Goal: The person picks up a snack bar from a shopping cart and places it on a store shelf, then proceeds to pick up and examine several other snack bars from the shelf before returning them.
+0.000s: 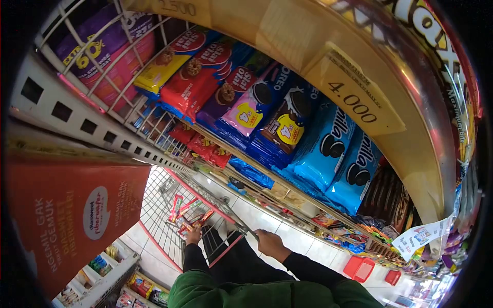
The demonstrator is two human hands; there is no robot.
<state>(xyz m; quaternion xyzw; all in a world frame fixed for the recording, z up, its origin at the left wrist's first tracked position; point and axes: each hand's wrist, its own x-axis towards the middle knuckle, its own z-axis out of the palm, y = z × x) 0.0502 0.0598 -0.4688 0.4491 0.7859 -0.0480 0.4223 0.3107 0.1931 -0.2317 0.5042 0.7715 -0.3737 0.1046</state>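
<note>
A wire shopping cart with red rims stands in front of me, several small red snack packets lying in its basket. My left hand is low at the near side of the basket, its fingers closed at a red wrapped snack packet; the fingertips are small and partly hidden. Wrapped round the dark end of the cart's handle is my right hand. Both forearms are in black sleeves under a green garment.
Close on the right runs a shelf with Oreo packs, blue vanilla biscuit packs and Slai O'lai packs. A price rail overhangs it. An orange-red carton stands left. Red containers sit on the tiled floor.
</note>
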